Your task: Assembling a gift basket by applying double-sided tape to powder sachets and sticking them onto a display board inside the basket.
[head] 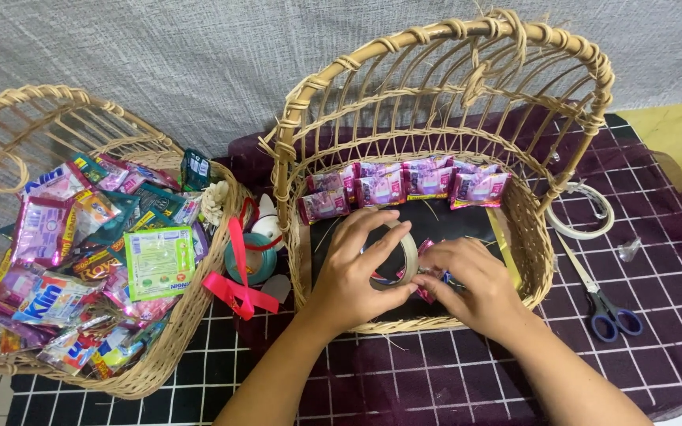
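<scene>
A roll of clear tape (399,254) is gripped by the left hand (359,268), fingers curled round its rim, low inside the wicker basket (538,260). A pink sachet (426,272) (mostly hidden) is pinched by the right hand (471,285). Purple sachets (404,185) are lined along the far wall; blue-handled scissors (611,314) lie right.

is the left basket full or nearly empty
Full. The left wicker basket is heaped with colourful sachets up to and over its rim, and no bare bottom shows.
</scene>
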